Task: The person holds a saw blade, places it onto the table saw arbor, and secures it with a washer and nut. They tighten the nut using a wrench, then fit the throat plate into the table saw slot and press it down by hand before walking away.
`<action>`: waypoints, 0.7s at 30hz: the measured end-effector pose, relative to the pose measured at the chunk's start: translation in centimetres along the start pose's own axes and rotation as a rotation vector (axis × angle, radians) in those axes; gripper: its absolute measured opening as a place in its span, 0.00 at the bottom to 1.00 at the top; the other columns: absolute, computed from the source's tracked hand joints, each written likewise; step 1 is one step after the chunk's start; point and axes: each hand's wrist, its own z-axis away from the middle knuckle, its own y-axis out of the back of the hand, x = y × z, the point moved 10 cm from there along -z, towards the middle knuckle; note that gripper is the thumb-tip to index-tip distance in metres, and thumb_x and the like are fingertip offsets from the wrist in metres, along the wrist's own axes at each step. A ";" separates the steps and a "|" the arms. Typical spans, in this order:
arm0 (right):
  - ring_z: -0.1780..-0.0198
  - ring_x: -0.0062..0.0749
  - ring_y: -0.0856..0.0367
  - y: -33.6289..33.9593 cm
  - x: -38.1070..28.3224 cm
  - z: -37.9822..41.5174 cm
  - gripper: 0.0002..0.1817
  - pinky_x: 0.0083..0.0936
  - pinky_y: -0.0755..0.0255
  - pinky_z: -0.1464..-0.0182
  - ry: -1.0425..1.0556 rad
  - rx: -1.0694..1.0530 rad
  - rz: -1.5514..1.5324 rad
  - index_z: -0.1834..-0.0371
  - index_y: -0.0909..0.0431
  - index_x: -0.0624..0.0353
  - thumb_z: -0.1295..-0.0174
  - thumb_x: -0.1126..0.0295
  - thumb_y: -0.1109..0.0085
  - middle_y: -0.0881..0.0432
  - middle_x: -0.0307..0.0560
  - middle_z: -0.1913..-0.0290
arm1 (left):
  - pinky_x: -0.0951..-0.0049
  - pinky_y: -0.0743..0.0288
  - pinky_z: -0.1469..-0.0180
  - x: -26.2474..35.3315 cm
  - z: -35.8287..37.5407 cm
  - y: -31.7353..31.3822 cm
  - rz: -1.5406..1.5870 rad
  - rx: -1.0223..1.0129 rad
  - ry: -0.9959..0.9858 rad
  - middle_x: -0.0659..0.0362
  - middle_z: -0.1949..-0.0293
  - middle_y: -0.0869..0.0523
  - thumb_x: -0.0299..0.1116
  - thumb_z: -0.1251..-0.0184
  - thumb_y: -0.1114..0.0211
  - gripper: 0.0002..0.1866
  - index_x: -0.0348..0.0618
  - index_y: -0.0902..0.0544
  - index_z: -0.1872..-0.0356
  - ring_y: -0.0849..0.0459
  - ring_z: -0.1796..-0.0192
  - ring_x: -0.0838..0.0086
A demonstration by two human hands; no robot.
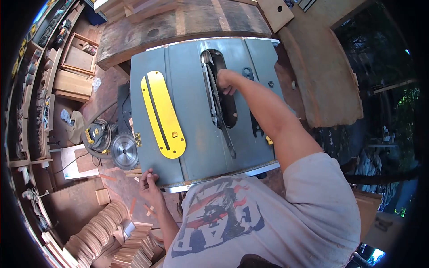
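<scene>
My right hand [225,81] reaches down into the long throat opening [231,111] of a grey table saw [201,156]. Its fingers are curled beside the saw blade [215,91], and what they grip is hidden. A slim metal bar with a slotted end [230,145] sticks out of the opening over the tabletop. Under my right forearm lies a dark wrench [258,129], partly covered. At the table's front left corner, my left hand [149,181] rests with loosely bent fingers and holds nothing. The yellow throat plate [163,115] lies flat on the left of the top.
A round saw blade [124,151] leans beside the saw's left side, near a yellow-and-black power tool [96,134]. A wooden workbench [192,27] stands behind. Stacked wooden pieces [98,228] fill the lower left, and crowded shelves [38,94] line the left wall.
</scene>
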 end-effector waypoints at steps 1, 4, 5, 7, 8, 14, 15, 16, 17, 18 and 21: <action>0.63 0.45 0.10 -0.2 -0.1 -0.2 0.15 0.41 0.14 0.60 0.009 0.002 0.002 0.52 0.18 0.65 0.35 0.77 0.54 0.10 0.50 0.59 | 0.76 0.16 0.59 -0.2 -0.1 0.1 -0.006 0.006 0.006 0.52 0.54 0.11 0.26 0.24 0.39 0.10 0.31 0.17 0.49 0.15 0.61 0.77; 0.64 0.44 0.11 -0.1 0.0 -0.3 0.14 0.40 0.14 0.61 0.039 0.017 -0.011 0.53 0.17 0.65 0.35 0.76 0.52 0.10 0.51 0.60 | 0.77 0.17 0.62 -0.4 -0.5 -0.2 -0.018 0.000 0.020 0.52 0.54 0.11 0.26 0.24 0.40 0.10 0.31 0.18 0.49 0.16 0.63 0.78; 0.65 0.42 0.11 0.2 -0.5 0.7 0.13 0.40 0.14 0.63 0.051 0.029 0.005 0.55 0.16 0.65 0.35 0.76 0.50 0.10 0.51 0.61 | 0.78 0.17 0.62 -0.4 -0.5 -0.3 -0.019 -0.009 0.024 0.52 0.54 0.11 0.26 0.24 0.40 0.10 0.31 0.18 0.49 0.16 0.63 0.78; 0.65 0.41 0.11 -0.1 -0.7 0.2 0.11 0.39 0.14 0.64 0.032 -0.009 0.099 0.57 0.15 0.66 0.35 0.76 0.48 0.10 0.51 0.61 | 0.79 0.17 0.64 -0.4 -0.7 0.0 -0.045 -0.020 0.032 0.52 0.54 0.11 0.26 0.24 0.40 0.10 0.31 0.18 0.49 0.17 0.63 0.79; 0.65 0.40 0.11 -0.2 -0.9 0.0 0.11 0.39 0.13 0.65 0.025 -0.026 0.150 0.58 0.15 0.66 0.36 0.76 0.47 0.10 0.51 0.61 | 0.79 0.17 0.64 -0.4 -0.8 0.1 -0.065 -0.021 0.035 0.52 0.54 0.11 0.26 0.24 0.40 0.10 0.32 0.18 0.49 0.17 0.63 0.79; 0.68 0.38 0.11 1.1 -1.0 2.8 0.08 0.33 0.14 0.67 0.012 0.135 0.056 0.63 0.14 0.66 0.37 0.77 0.44 0.10 0.50 0.63 | 0.80 0.18 0.66 -0.4 -0.5 0.0 -0.091 0.020 0.013 0.53 0.54 0.11 0.27 0.24 0.40 0.09 0.33 0.17 0.50 0.18 0.65 0.81; 0.67 0.40 0.11 1.2 -1.0 3.3 0.08 0.34 0.13 0.67 0.012 0.159 0.046 0.61 0.15 0.67 0.37 0.76 0.43 0.11 0.52 0.63 | 0.80 0.18 0.66 -0.4 -0.5 -0.2 -0.101 0.018 0.009 0.54 0.54 0.11 0.27 0.24 0.40 0.09 0.33 0.17 0.50 0.18 0.65 0.82; 0.67 0.42 0.10 1.4 -1.0 3.7 0.08 0.35 0.13 0.68 0.013 0.184 0.038 0.60 0.15 0.68 0.36 0.75 0.42 0.11 0.53 0.63 | 0.80 0.18 0.66 -0.5 -0.6 -0.3 -0.112 0.012 0.012 0.54 0.54 0.11 0.27 0.24 0.40 0.09 0.33 0.17 0.50 0.18 0.65 0.82; 0.66 0.43 0.10 1.6 -1.2 4.0 0.09 0.36 0.12 0.68 0.016 0.210 0.032 0.58 0.16 0.68 0.36 0.75 0.41 0.11 0.55 0.63 | 0.80 0.18 0.66 -0.6 -0.6 -0.2 -0.123 0.010 0.015 0.54 0.54 0.11 0.27 0.24 0.39 0.09 0.33 0.17 0.51 0.19 0.65 0.82; 0.66 0.43 0.10 1.5 -0.9 4.1 0.09 0.36 0.12 0.68 -0.005 0.208 0.003 0.58 0.16 0.69 0.36 0.75 0.42 0.11 0.54 0.62 | 0.81 0.18 0.66 -0.7 -0.7 -0.1 -0.133 0.010 0.015 0.55 0.54 0.11 0.27 0.24 0.39 0.09 0.33 0.17 0.51 0.19 0.66 0.82; 0.67 0.42 0.10 1.2 -0.2 3.3 0.10 0.35 0.12 0.68 -0.027 0.220 -0.075 0.59 0.16 0.70 0.36 0.75 0.43 0.11 0.54 0.62 | 0.81 0.19 0.67 -0.1 -0.4 -0.3 -0.116 0.025 -0.019 0.56 0.55 0.12 0.28 0.24 0.39 0.09 0.33 0.16 0.52 0.19 0.66 0.83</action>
